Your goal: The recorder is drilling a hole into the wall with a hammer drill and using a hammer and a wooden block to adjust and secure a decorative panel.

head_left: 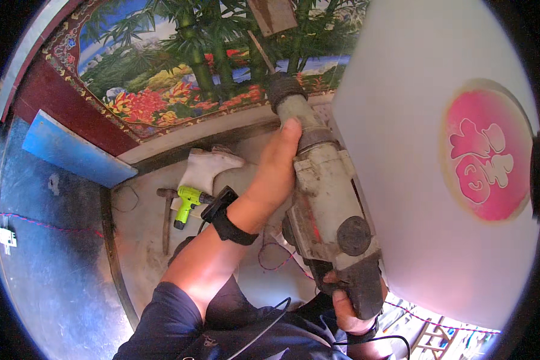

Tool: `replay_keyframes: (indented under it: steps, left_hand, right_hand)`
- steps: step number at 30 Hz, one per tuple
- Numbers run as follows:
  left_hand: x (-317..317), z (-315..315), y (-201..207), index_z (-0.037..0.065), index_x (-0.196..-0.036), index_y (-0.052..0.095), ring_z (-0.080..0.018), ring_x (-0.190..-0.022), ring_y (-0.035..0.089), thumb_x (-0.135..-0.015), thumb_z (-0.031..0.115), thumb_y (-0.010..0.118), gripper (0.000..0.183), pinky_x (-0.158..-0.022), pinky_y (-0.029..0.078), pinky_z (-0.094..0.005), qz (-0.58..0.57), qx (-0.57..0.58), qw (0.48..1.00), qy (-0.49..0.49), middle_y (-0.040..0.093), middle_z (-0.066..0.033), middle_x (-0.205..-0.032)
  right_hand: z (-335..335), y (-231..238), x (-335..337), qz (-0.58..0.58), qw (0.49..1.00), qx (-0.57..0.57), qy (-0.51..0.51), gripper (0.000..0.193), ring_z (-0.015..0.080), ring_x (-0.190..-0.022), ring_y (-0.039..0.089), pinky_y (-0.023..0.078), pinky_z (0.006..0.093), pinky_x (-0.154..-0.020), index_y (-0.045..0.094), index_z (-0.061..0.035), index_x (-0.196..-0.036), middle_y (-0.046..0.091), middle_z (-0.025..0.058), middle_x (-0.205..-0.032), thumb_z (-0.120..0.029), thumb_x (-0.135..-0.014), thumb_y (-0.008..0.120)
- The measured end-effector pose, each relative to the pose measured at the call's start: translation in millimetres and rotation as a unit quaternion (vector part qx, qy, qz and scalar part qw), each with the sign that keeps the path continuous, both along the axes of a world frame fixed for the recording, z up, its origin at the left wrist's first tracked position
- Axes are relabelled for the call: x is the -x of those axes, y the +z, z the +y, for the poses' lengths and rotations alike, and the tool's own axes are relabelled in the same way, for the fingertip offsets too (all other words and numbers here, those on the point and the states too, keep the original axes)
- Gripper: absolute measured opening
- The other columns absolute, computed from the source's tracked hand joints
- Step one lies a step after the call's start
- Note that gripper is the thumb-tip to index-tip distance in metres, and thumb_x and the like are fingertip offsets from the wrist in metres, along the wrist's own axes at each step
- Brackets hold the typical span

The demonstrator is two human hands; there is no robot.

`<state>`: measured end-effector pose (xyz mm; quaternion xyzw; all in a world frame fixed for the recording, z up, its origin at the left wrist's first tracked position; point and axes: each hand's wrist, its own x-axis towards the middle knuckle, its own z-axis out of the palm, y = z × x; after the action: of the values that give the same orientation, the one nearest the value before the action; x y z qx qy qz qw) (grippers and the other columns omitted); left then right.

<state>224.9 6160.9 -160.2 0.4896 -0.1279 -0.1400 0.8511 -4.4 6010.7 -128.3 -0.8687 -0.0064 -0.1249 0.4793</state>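
Note:
A large, dusty grey rotary hammer drill (330, 192) spans the middle of the view, tilted with its chuck (285, 90) toward the mural wall. My left hand (282, 150) is wrapped round the front of its body, just behind the chuck; the thumb lies on top and the other fingers are hidden beneath. Lower down, my right hand (345, 309) grips the rear handle, partly hidden by the housing. A long thin bit (261, 53) extends from the chuck toward a small brown board (273, 17) by the wall. Whether the bit touches anything, I cannot tell.
Below the mural (180, 72), a lime-green cordless drill (187, 204), a hammer (167, 219) and white boots (207, 171) are on the floor. A blue board (78, 150) leans at left. A white panel with a pink emblem (489, 153) stands close at right. A twisted cord (276, 246) trails below.

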Motion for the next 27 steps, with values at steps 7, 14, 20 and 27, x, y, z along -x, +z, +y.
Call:
replay_keyframes:
  steps: [7, 14, 20, 27]
  left_hand:
    - [-1.5, 3.6, 0.6, 0.005, -0.126, 0.055, -0.0221, -0.1, 0.065, -0.095, 0.062, 0.049, 0.065, -0.09, 0.054, -0.0381, 0.025, 0.022, 0.999, 0.003, 0.064, -0.0101, -0.114]
    - [-1.1, 6.3, 4.3, 0.005, -0.127, 0.055, -0.022, -0.101, 0.065, -0.095, 0.063, 0.048, 0.066, -0.09, 0.054, -0.038, 0.063, 0.041, 0.997, 0.02, 0.064, -0.0105, -0.114]
    - [-3.7, 7.4, 5.8, 0.006, -0.127, 0.056, -0.0222, -0.099, 0.066, -0.095, 0.064, 0.047, 0.067, -0.089, 0.054, -0.038, 0.033, 0.008, 0.999, 0.012, 0.065, -0.0103, -0.113]
    - [-8.3, 8.6, 1.7, 0.006, -0.126, 0.056, -0.0218, -0.097, 0.067, -0.094, 0.066, 0.045, 0.069, -0.088, 0.055, -0.0377, 0.052, 0.015, 0.999, 0.009, 0.066, -0.0099, -0.112]
  right_hand:
    - [15.3, 3.4, -2.0, 0.034, 0.997, -0.05, -0.048, 0.032, 0.0278, -0.085, 0.067, 0.051, 0.0389, -0.082, 0.071, -0.0048, -0.095, 0.071, 0.0088, -0.087, -0.029, -0.073, 0.067]
    - [10.4, 2.6, -9.2, -0.013, 0.999, -0.049, -0.007, 0.029, 0.0349, -0.076, 0.067, 0.054, 0.0396, -0.069, 0.072, -0.0046, -0.092, 0.069, 0.0135, -0.087, -0.012, -0.064, 0.068]
    - [10.8, 0.4, -10.2, -0.038, 0.999, 0.009, 0.005, 0.028, 0.0339, -0.073, 0.066, 0.053, 0.0391, -0.068, 0.071, -0.0039, -0.09, 0.068, 0.0133, -0.084, -0.016, -0.065, 0.07]
    - [6.3, -1.9, -12.8, -0.017, 1.0, -0.004, 0.025, 0.03, 0.0336, -0.071, 0.065, 0.053, 0.0397, -0.067, 0.07, -0.0043, -0.091, 0.068, 0.0123, -0.083, -0.016, -0.064, 0.071]
